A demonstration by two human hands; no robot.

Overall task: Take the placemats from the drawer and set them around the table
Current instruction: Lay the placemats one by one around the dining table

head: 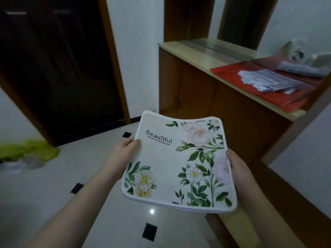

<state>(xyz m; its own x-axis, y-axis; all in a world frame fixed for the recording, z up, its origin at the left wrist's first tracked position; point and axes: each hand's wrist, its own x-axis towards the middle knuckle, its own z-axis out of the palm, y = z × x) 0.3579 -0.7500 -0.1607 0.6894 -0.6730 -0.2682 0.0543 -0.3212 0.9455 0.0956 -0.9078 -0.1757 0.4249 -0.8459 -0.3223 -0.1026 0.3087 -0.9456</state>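
Dark door (53, 68) at left, wooden cabinet (215, 104) at right, red papers (250, 83) on its top. Tiled floor (53, 185) below. Floral placemats (179, 165), stacked, held mid-air over floor. Left hand (123, 153) grips left edge, thumb on top. Right hand (238, 174) grips right edge, fingers curled underneath.

Fingers of both hands hidden beneath the placemats (179, 163); papers (268, 81) on the desk (197, 52) blurred, unreadable.
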